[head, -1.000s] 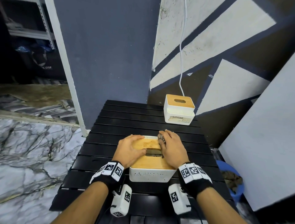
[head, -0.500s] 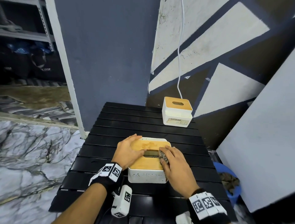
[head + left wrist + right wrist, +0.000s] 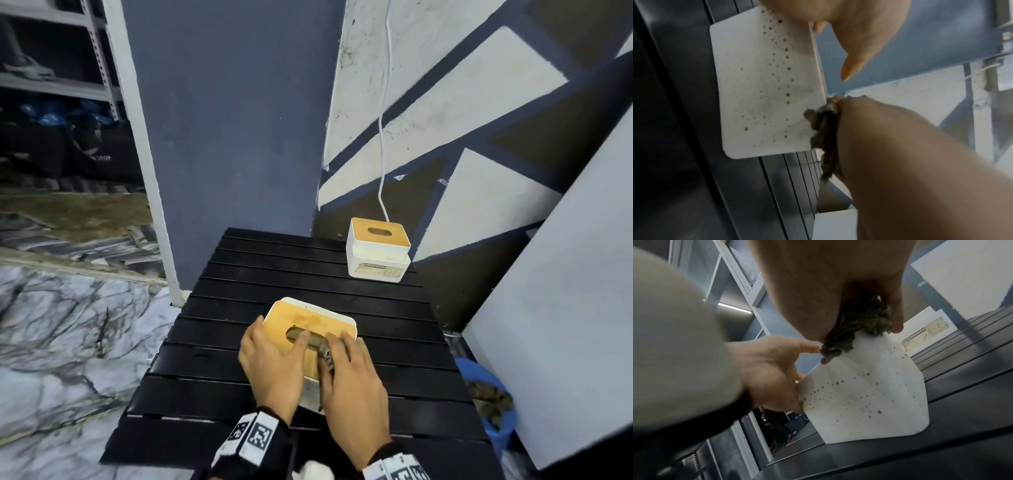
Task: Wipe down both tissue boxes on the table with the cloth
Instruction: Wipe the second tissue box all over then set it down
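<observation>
Wiping the near tissue box [image 3: 310, 323]: left hand [image 3: 270, 366] lying flat, steadying its lid; right hand [image 3: 352, 387] clutching the cloth [image 3: 859, 324], next likely rubbing the spotted side wall

Left hand [image 3: 270, 370] flat — right hand [image 3: 352, 387] curled

Tissue boxes: two, each white with a wooden lid, a near tissue box [image 3: 310, 329] and a far tissue box [image 3: 376, 251]. Cloth [image 3: 325, 354]: one, dark and bunched. Hands: two, a left hand [image 3: 274, 366] and a right hand [image 3: 352, 380]. Slatted black tabletop [image 3: 274, 274]: one. White cable [image 3: 383, 137] on the wall: one. Blue tub [image 3: 493, 404] on the floor: one. Marked wristbands: two.
</observation>
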Tool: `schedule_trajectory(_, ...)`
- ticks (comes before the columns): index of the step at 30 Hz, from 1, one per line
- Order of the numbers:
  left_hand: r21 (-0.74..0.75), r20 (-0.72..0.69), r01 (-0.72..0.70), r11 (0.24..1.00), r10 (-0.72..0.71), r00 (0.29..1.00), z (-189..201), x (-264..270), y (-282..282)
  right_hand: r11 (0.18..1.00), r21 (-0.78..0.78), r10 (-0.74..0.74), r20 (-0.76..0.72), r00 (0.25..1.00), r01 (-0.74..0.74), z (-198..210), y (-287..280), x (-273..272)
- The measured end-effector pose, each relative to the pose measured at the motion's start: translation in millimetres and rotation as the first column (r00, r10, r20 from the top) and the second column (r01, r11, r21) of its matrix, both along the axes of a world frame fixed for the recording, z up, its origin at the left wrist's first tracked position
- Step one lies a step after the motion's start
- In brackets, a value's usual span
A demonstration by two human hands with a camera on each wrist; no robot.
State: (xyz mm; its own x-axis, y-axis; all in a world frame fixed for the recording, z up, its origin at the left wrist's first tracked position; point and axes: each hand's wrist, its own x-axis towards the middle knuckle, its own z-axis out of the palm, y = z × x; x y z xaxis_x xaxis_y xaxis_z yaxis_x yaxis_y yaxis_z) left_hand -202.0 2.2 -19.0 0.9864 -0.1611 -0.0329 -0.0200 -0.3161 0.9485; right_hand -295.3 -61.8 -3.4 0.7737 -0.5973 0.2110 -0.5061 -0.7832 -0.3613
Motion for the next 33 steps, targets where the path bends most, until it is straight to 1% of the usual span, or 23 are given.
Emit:
schedule_trajectory(2,0.015,0.002,-0.022,1.0,0.022,1.0,0,7,-5,0.999,0.009,0.04,-0.026,0.999,-0.04,1,1,-7)
schedule_trajectory(5,0.047,0.079,0.051,0.998,-0.055,0.995,-5,19,-8,0.992,0.028,0.125,-0.07,0.99,-0.123,7,-8,-17)
schedule_trajectory(7,0.054,0.088,0.125,0.991,-0.129,0.988,-7,29,-9,0.98,0.045,0.199,-0.066,0.978,-0.196,12,-23,-18)
schedule_trajectory(10,0.066,0.041,0.247,0.967,-0.25,0.967,-6,47,-9,0.943,0.047,0.334,-0.123,0.935,-0.33,16,-48,-21)
schedule_trajectory(13,0.1,0.019,0.393,0.914,-0.397,0.918,-3,63,-9,0.901,0.058,0.432,-0.171,0.885,-0.429,20,-68,-23)
schedule_trajectory(15,0.115,0.007,0.477,0.871,-0.481,0.877,0,71,-9,0.88,0.078,0.475,-0.171,0.863,-0.469,21,-73,-24)
schedule_trajectory(18,0.11,0.013,0.561,0.82,-0.566,0.824,2,78,-11,0.89,0.151,0.447,-0.108,0.888,-0.43,16,-62,-28)
schedule_trajectory(21,0.123,0.091,0.574,0.809,-0.585,0.806,-1,78,-12,0.93,0.08,0.364,-0.067,0.929,-0.358,7,-48,-24)
schedule_trajectory(24,0.123,0.135,0.575,0.809,-0.588,0.798,-7,79,-12,0.949,0.046,0.315,-0.101,0.944,-0.312,6,-52,0)
schedule_trajectory(29,0.147,0.195,0.559,0.816,-0.578,0.793,-11,82,-13,0.952,0.045,0.307,-0.123,0.944,-0.303,6,-80,71)
schedule_trajectory(31,0.153,0.207,0.546,0.824,-0.566,0.798,-14,80,-13,0.954,0.037,0.299,-0.134,0.945,-0.296,5,-83,84)
schedule_trajectory(33,0.154,0.218,0.529,0.835,-0.551,0.806,-15,80,-13,0.952,0.041,0.307,-0.113,0.945,-0.305,6,-79,79)
